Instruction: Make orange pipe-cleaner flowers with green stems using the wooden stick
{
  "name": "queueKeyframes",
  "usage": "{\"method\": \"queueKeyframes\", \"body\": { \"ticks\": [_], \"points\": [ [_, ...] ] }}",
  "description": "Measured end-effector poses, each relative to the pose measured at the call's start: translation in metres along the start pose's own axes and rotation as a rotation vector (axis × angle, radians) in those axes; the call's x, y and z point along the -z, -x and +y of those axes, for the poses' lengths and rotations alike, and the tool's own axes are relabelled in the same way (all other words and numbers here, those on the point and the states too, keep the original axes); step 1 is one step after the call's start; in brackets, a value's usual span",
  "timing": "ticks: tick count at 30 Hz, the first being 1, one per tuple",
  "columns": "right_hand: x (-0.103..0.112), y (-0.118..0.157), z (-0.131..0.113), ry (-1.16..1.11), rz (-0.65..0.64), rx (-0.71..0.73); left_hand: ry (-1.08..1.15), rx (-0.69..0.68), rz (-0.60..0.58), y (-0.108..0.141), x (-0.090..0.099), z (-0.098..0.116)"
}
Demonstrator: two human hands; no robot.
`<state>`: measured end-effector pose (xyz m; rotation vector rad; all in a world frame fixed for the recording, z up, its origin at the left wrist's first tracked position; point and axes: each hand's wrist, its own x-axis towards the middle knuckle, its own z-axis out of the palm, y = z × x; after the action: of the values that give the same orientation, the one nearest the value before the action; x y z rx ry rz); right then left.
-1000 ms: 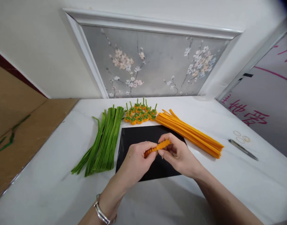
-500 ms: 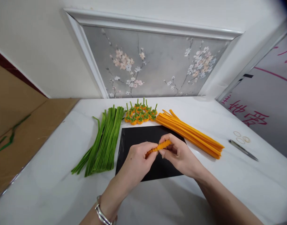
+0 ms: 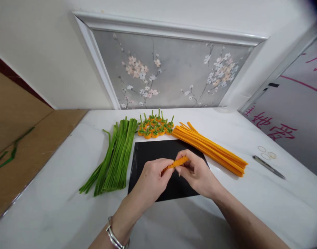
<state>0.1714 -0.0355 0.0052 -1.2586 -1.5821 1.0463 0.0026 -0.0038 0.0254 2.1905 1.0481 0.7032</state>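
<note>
In the head view, the only one here, I see an orange ridged strip (image 3: 181,161) held above the black mat (image 3: 171,188), its left end pinched by the fingers of the left hand (image 3: 152,176) and its right part gripped by those of the right hand (image 3: 200,173). The strip is crimped along its length but shows no green, so I judge this piece to be partway made. Beyond the mat, a cluster of small orange-and-green pieces (image 3: 155,132) with upright stalks looks finished. Plenty of material seems left: straight green stems (image 3: 117,162) lie on one side and straight orange stems (image 3: 210,148) on the other, both on the white surface (image 3: 55,207). I find no readable brand or label; on the board (image 3: 300,107) at right, the pink handwriting (image 3: 274,126) includes 她 and 爱, while the characters above are cut off.
</note>
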Motion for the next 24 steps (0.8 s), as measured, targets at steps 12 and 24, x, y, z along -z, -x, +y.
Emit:
{"method": "queueKeyframes", "body": {
  "ticks": [12, 24],
  "points": [
    [-0.002, -0.001, 0.004, 0.086, 0.052, 0.059, -0.001, -0.011, -0.035, 0.001, -0.002, -0.003],
    [0.008, -0.001, 0.001, -0.023, -0.054, 0.041, -0.009, -0.013, -0.019, 0.0, -0.002, 0.0]
  ]
}}
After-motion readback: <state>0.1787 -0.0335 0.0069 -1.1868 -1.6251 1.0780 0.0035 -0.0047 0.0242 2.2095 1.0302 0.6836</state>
